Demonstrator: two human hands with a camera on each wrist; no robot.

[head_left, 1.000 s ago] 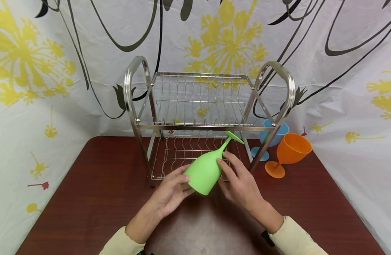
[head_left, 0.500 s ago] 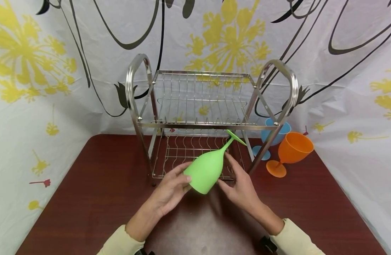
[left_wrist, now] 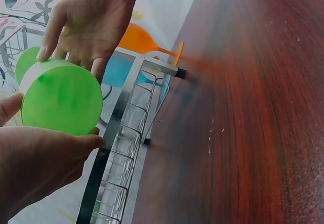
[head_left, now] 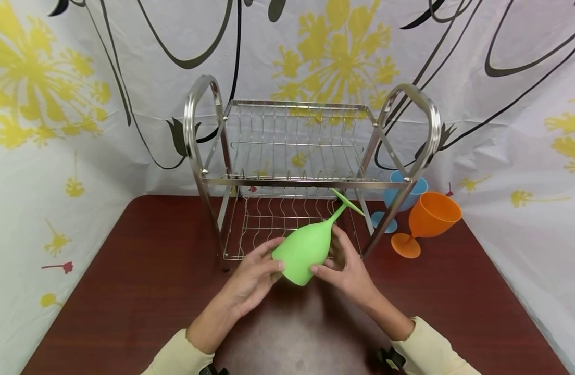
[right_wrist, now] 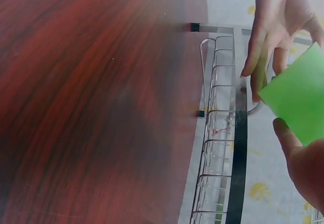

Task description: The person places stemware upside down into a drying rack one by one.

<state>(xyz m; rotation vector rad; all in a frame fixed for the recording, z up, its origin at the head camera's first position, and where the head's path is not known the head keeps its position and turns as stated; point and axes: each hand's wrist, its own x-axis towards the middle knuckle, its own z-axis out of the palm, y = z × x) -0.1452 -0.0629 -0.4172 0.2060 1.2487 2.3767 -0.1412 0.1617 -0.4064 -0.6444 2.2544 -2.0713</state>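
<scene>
A bright green plastic goblet (head_left: 306, 252) is held up in front of the rack, tilted, its mouth toward me and low, its stem and foot up to the right. My left hand (head_left: 250, 281) pinches the bowl's left side near the rim, thumb in front. From the other side my right hand (head_left: 358, 276) holds the bowl, thumb near the rim and fingers reaching behind it, partly hidden. The left wrist view looks into the open mouth of the goblet (left_wrist: 61, 100) between both hands. In the right wrist view the green bowl (right_wrist: 298, 97) is cut off by the frame edge.
A two-tier metal dish rack (head_left: 287, 183) stands on the dark red wooden table (head_left: 128, 291), just beyond the hands. Right of it an orange goblet (head_left: 433, 216) stands upright. A blue goblet (head_left: 411, 195) sits behind the rack's right leg. Patterned sheeting (head_left: 128, 62) surrounds the back and sides.
My right fingers have left the bowl's upper front; that hand now has its thumb on the front near the rim and its fingers behind. The goblet and left hand have barely moved.
</scene>
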